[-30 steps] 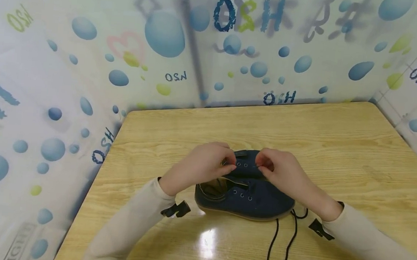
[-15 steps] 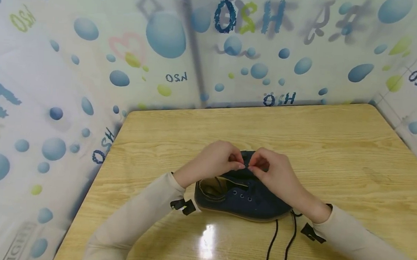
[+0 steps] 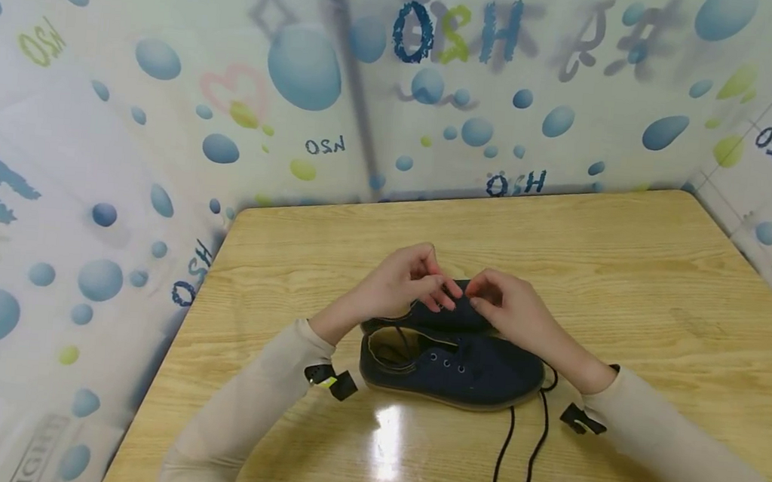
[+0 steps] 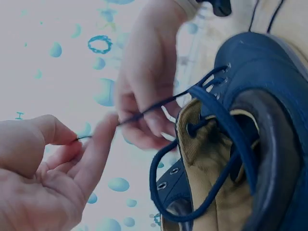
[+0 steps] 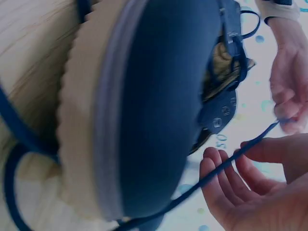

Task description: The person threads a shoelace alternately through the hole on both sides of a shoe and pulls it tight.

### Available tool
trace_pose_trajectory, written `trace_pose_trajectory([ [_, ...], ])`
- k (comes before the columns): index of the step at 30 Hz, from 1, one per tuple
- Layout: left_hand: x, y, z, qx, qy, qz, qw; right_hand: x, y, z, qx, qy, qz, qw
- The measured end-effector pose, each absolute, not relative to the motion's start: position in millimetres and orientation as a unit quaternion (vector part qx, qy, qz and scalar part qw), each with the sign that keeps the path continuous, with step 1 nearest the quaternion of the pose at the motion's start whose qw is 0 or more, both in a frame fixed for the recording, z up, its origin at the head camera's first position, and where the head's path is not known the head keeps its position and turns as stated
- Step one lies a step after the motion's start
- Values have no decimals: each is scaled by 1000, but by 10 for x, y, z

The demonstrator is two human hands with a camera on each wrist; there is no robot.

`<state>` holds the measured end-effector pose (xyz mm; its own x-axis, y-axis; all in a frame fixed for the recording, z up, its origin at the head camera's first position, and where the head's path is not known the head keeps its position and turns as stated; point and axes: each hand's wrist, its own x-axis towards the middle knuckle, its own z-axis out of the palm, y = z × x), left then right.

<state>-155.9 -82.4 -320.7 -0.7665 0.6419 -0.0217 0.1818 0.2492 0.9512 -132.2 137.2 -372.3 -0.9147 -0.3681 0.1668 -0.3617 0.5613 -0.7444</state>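
Two navy lace-up shoes lie side by side: the near shoe (image 3: 484, 374) and, partly hidden by the hands, the far shoe (image 3: 438, 315). My left hand (image 3: 410, 284) is above the far shoe, some fingers spread. In the left wrist view its thumb and fingers pinch a thin dark blue shoelace (image 4: 154, 106) that runs from the eyelets. My right hand (image 3: 517, 308) is just to the right, thumb and fingers curled. In the right wrist view the taut lace (image 5: 211, 175) passes between its thumb and fingers; exact contact is blurred. Several fingers overlap the far shoe's eyelets.
Black laces (image 3: 536, 442) trail from the shoes' toe end toward the front of the wooden table (image 3: 331, 244). A patterned wall covering (image 3: 234, 100) with blue drops stands behind and on both sides. Both sleeves (image 3: 257, 405) carry black wrist straps (image 3: 330, 380).
My hands came together over the far shoe from a wider spacing. Since then my left hand has lifted slightly and spread its fingers, while the right stays nearly in place. The shoes stay put.
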Motion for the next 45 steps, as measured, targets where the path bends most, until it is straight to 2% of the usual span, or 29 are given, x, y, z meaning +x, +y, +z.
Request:
trace_pose_trajectory([
  [3,-1562,-807,-3234,254,760,551,232,-1388,1378,-3786,-209,888,-407,47],
  [8,-1548,-769,-3309,253,810,484,211,-1435,1365,-3812,-231,891,-384,77],
  [14,-1556,-749,-3355,255,863,394,188,-1436,1356,-3809,-241,892,-375,77],
  [21,-1553,-712,-3346,271,881,336,194,-1424,1352,-3828,-236,888,-389,60],
  [28,-1523,-642,-3324,270,907,273,172,-1428,1345,-3850,-235,887,-393,60],
  [31,-1521,-619,-3350,286,913,247,152,-1428,1348,-3864,-234,887,-394,59],
  [37,-1495,-528,-3407,309,938,140,69,-1416,1358,-3887,-236,887,-394,48],
  [45,-1426,-440,-3405,277,959,56,27,-1405,1367,-3901,-235,887,-396,37],
])
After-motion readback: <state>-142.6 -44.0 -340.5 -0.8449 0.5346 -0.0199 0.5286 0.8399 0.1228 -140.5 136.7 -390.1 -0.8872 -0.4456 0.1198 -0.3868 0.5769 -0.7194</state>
